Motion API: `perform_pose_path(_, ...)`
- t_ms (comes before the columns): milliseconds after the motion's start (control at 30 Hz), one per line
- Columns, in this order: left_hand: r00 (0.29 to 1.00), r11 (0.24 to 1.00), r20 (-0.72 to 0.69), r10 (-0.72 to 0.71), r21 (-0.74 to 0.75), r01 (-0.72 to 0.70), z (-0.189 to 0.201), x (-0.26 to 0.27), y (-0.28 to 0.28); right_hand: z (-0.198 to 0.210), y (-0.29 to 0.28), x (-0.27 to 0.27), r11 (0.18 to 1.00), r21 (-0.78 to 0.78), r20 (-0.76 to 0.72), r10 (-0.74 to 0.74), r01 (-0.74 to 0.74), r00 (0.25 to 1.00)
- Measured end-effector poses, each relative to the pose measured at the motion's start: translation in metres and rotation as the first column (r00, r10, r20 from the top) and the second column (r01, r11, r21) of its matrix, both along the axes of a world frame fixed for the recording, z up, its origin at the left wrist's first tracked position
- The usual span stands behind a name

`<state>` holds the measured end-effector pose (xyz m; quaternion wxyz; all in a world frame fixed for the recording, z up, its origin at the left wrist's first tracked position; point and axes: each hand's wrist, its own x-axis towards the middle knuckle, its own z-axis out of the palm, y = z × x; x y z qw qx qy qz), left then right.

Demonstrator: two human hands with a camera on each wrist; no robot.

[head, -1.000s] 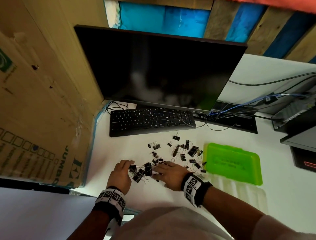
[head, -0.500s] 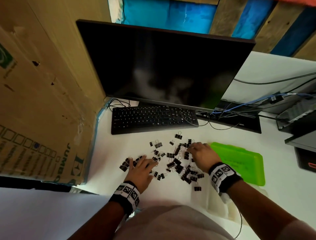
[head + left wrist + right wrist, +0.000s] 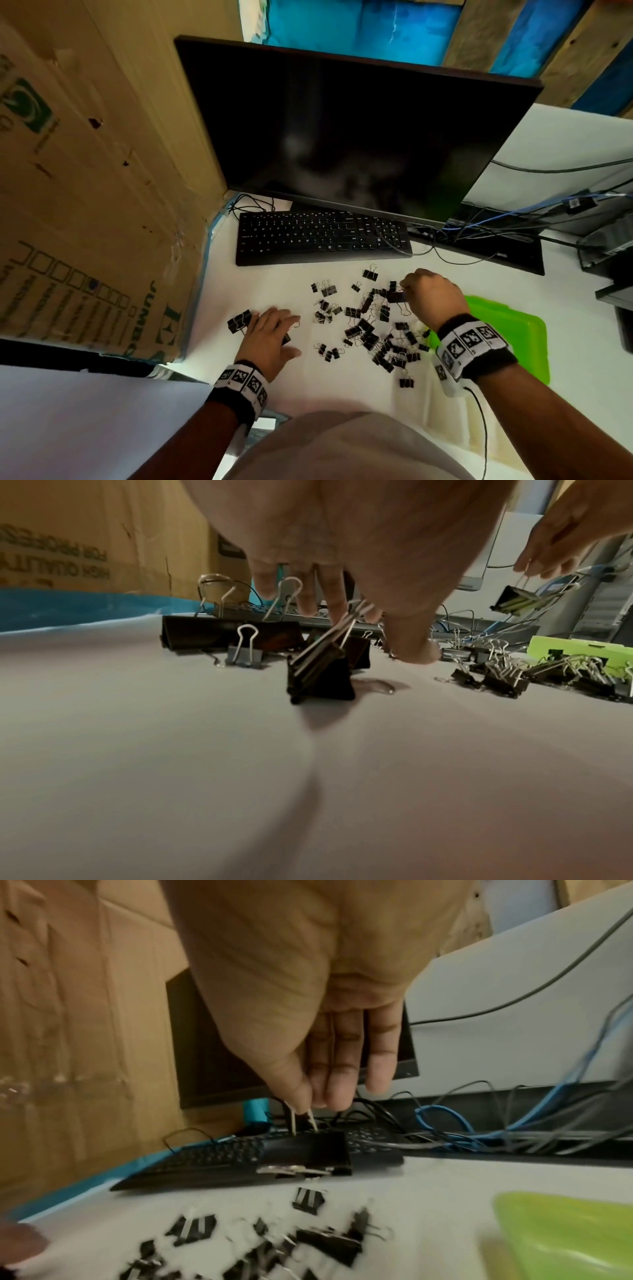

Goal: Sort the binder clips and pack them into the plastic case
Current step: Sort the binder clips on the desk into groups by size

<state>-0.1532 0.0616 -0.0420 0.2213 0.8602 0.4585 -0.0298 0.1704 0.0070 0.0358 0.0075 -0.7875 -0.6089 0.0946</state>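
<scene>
Several black binder clips point(image 3: 370, 329) of mixed sizes lie scattered on the white table point(image 3: 342, 383). My right hand point(image 3: 409, 291) is at the back of the pile. Its thumb and fingers pinch the wire handles of a large black clip point(image 3: 308, 1153), which hangs just above the table. My left hand point(image 3: 284, 329) lies flat with spread fingers over a large clip point(image 3: 322, 674), beside a small group of large clips point(image 3: 239, 320). The green case lid point(image 3: 507, 329) lies to the right, and a clear ribbed tray point(image 3: 455, 425) shows faintly in front of it.
A black keyboard point(image 3: 322, 236) and a dark monitor point(image 3: 356, 137) stand behind the pile. A cardboard box point(image 3: 85, 205) walls the left side. Cables point(image 3: 496, 222) and black equipment point(image 3: 609, 246) fill the back right.
My hands have parted from the pile's front. The right hand moved right and back and picked up a large clip. The left hand has set large clips down at the left and flattened.
</scene>
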Motion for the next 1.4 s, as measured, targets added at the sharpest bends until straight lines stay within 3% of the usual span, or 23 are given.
perform_pose_path(100, 0.993, 0.999, 0.112, 0.035, 0.001, -0.035, 0.012, 0.008, -0.002, 0.008, 0.003, -0.031, 0.993, 0.058, -0.141, 0.107, -0.1, 0.984)
perform_pose_path(233, 0.979, 0.999, 0.2, 0.032, -0.029, -0.027, 0.019, 0.025, -0.002, -0.007, 0.009, -0.094, 0.969, 0.053, -0.387, 0.241, -0.24, 0.89)
perform_pose_path(433, 0.981, 0.986, 0.195, -0.003, 0.161, -0.029, 0.009, 0.01, -0.004, -0.029, 0.019, -0.145, 0.892, 0.063, -0.571, 0.4, -0.447, 0.717)
perform_pose_path(500, 0.977, 0.977, 0.21, 0.018, 0.203, -0.061, 0.007, -0.002, -0.004, -0.033, 0.014, -0.14, 0.866, 0.112, -0.54, 0.465, -0.487, 0.702)
perform_pose_path(567, 0.979, 0.97, 0.2, 0.036, 0.228, -0.082, 0.005, -0.01, -0.002, -0.04, 0.004, -0.126, 0.825, 0.108, -0.407, 0.546, -0.555, 0.732)
perform_pose_path(700, 0.99, 0.963, 0.127, 0.067, 0.252, -0.098, 0.009, -0.01, 0.0, -0.061, -0.026, -0.092, 0.702, -0.192, -0.187, 0.66, -0.686, 0.728)
perform_pose_path(767, 0.993, 0.963, 0.068, 0.093, 0.249, -0.107, 0.012, -0.004, -0.002, -0.07, -0.038, -0.077, 0.672, -0.221, -0.134, 0.697, -0.707, 0.704)
perform_pose_path(867, 0.996, 0.97, 0.049, 0.08, 0.225, -0.089, 0.016, 0.012, -0.013, -0.074, -0.043, -0.061, 0.725, -0.211, -0.127, 0.644, -0.655, 0.754)
perform_pose_path(967, 0.992, 0.979, 0.08, -0.102, 0.187, 0.085, 0.015, 0.032, -0.027, -0.065, -0.035, -0.051, 0.802, -0.141, -0.134, 0.565, -0.58, 0.814)
perform_pose_path(1100, 0.974, 0.971, 0.084, -0.212, -0.099, 0.22, 0.01, 0.055, -0.036, -0.056, -0.017, -0.041, 0.893, -0.083, -0.082, 0.436, -0.442, 0.896)
perform_pose_path(1266, 0.991, 0.958, 0.023, -0.13, -0.254, 0.132, -0.008, 0.07, -0.029, -0.054, 0.007, -0.05, 0.836, -0.288, -0.135, 0.447, -0.466, 0.884)
perform_pose_path(1400, 0.994, 0.95, 0.072, -0.081, -0.295, 0.098, -0.014, 0.074, -0.021, -0.064, 0.017, -0.057, 0.811, -0.327, -0.135, 0.468, -0.485, 0.873)
